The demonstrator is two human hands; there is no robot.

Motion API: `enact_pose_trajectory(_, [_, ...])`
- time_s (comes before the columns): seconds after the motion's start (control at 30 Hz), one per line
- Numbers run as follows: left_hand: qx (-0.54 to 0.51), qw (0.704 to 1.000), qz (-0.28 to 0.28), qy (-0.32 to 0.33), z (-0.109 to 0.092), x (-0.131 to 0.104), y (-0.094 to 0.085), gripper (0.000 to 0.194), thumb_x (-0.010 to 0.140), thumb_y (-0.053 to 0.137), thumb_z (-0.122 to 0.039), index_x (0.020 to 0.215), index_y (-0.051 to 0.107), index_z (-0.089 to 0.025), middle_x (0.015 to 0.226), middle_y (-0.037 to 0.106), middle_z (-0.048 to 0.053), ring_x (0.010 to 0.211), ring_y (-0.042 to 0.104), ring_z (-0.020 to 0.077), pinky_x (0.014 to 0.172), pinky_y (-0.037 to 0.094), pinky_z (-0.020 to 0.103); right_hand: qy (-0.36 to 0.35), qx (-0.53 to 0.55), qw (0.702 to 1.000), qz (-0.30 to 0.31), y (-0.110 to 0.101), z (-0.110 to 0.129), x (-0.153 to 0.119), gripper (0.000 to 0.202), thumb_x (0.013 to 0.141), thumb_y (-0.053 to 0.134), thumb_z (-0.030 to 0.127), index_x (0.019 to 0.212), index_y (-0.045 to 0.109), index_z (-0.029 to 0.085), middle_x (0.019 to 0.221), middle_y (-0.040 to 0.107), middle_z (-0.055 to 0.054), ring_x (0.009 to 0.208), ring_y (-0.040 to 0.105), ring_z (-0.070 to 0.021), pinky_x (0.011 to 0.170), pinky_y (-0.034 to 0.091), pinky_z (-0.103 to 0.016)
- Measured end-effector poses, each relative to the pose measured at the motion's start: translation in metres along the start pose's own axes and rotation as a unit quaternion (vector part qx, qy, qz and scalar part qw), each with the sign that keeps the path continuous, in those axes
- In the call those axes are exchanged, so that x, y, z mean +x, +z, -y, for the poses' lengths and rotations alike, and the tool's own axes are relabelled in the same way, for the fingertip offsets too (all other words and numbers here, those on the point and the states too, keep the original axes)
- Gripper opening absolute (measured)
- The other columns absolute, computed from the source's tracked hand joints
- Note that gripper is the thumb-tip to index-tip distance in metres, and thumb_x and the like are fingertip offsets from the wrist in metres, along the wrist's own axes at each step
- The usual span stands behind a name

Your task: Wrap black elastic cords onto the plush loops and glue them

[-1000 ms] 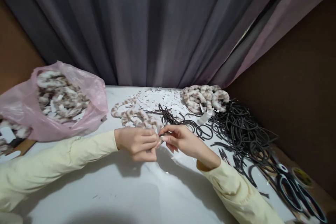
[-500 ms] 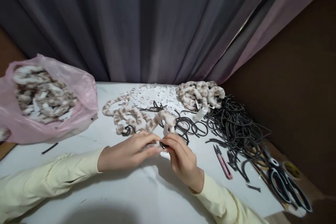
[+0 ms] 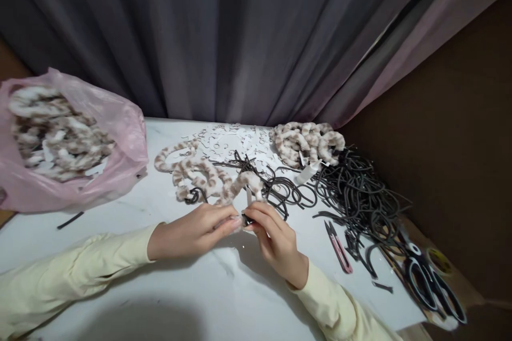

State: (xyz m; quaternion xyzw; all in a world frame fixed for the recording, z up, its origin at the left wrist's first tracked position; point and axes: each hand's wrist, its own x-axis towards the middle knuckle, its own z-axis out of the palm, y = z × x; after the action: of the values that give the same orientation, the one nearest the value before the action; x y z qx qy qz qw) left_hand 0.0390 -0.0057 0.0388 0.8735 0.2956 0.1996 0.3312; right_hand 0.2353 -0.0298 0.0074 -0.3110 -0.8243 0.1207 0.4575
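Note:
My left hand point(image 3: 196, 232) is closed in a pinch on one end of a fluffy white-and-brown fabric tube point(image 3: 242, 184). The tube arches up behind my fingers, with a white tag point(image 3: 248, 197) hanging by it. My right hand point(image 3: 278, 240) meets the left one, its thumb and fingers pinched on a short black piece, apparently cord point(image 3: 247, 219). The fingers hide most of that joint. Just behind my left hand lie more fluffy loops point(image 3: 196, 176) with a coil of black cord point(image 3: 194, 195).
A pink plastic bag point(image 3: 128, 165) of fluffy loops stands at left. At right are a fluffy pile point(image 3: 294, 141), a heap of black cords point(image 3: 356, 186), pink thread snips point(image 3: 339, 248) and large scissors point(image 3: 434, 285). White paper scraps point(image 3: 226, 144) lie at the back.
The pinched fingertips have shifted slightly left, and the fluffy tube's arch has moved a little with them. Both hands keep their pinch. The camera view has tilted slightly.

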Motion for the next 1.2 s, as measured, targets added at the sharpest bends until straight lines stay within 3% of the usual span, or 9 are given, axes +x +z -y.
enact_pose_trajectory(0.13, [0.014,1.000,0.027,0.003,0.002,-0.001,0.002,0.025,0.095,0.030,-0.027,0.076,0.044,-0.018,0.063,0.047,-0.004,0.052,0.045,0.0089,0.052,0.030,0.022,0.005,0.001,1.000,0.007,0.001,0.002,0.002,0.027,0.088,0.042,0.005,0.110,0.052,0.017,0.100,0.059,-0.011,0.095,0.058,-0.0184,0.078,0.051,-0.030])
enact_pose_trajectory(0.4, [0.010,0.999,0.024,0.042,0.003,-0.002,0.008,0.025,0.095,0.028,-0.028,0.074,0.038,-0.020,0.059,0.041,-0.005,0.048,0.042,0.0095,0.050,0.029,0.023,-0.030,-0.042,0.999,0.012,0.006,0.002,-0.003,0.036,0.082,0.033,0.000,0.109,0.050,0.016,0.094,0.054,-0.012,0.088,0.055,-0.0194,0.071,0.052,-0.032])
enact_pose_trajectory(0.63, [0.053,0.997,0.027,0.059,0.001,-0.003,0.012,0.021,0.094,0.026,-0.024,0.077,0.038,-0.019,0.059,0.043,-0.004,0.048,0.043,0.0111,0.049,0.031,0.024,0.003,-0.039,0.999,0.014,0.010,0.007,-0.004,0.034,0.076,0.034,0.000,0.105,0.045,0.016,0.094,0.052,-0.012,0.091,0.052,-0.0213,0.076,0.050,-0.039])
enact_pose_trajectory(0.77, [0.091,0.994,-0.007,0.067,0.004,-0.003,0.014,0.018,0.093,0.030,-0.023,0.080,0.041,-0.019,0.057,0.042,-0.004,0.044,0.042,0.0110,0.045,0.030,0.025,0.013,-0.103,0.995,0.005,0.007,0.013,-0.003,0.035,0.078,0.037,0.001,0.107,0.048,0.015,0.098,0.058,-0.014,0.091,0.057,-0.0224,0.075,0.051,-0.037])
enact_pose_trajectory(0.9, [0.090,0.992,-0.041,0.078,0.002,-0.003,0.016,0.020,0.094,0.030,-0.022,0.076,0.041,-0.019,0.056,0.044,-0.004,0.043,0.043,0.0100,0.045,0.031,0.024,-0.030,-0.178,0.983,-0.029,0.008,0.016,-0.005,0.041,0.079,0.040,0.001,0.117,0.047,0.013,0.110,0.062,-0.018,0.087,0.064,-0.0224,0.068,0.052,-0.033])
enact_pose_trajectory(1.03, [0.105,0.989,-0.062,0.084,0.000,-0.002,0.016,0.022,0.094,0.028,-0.020,0.076,0.041,-0.019,0.059,0.048,-0.003,0.043,0.045,0.0101,0.045,0.032,0.024,-0.029,-0.142,0.988,-0.061,0.011,0.015,-0.008,0.034,0.081,0.039,0.002,0.111,0.048,0.015,0.112,0.062,-0.020,0.068,0.066,-0.0182,0.055,0.050,-0.030])
enact_pose_trajectory(1.2, [0.134,0.986,-0.062,0.079,0.004,-0.002,0.016,0.021,0.094,0.027,-0.020,0.079,0.042,-0.018,0.062,0.051,-0.002,0.043,0.048,0.0106,0.044,0.032,0.024,0.006,-0.076,0.995,-0.060,0.011,0.012,-0.010,0.028,0.081,0.035,-0.001,0.098,0.048,0.018,0.110,0.064,-0.019,0.081,0.067,-0.0183,0.058,0.052,-0.029])
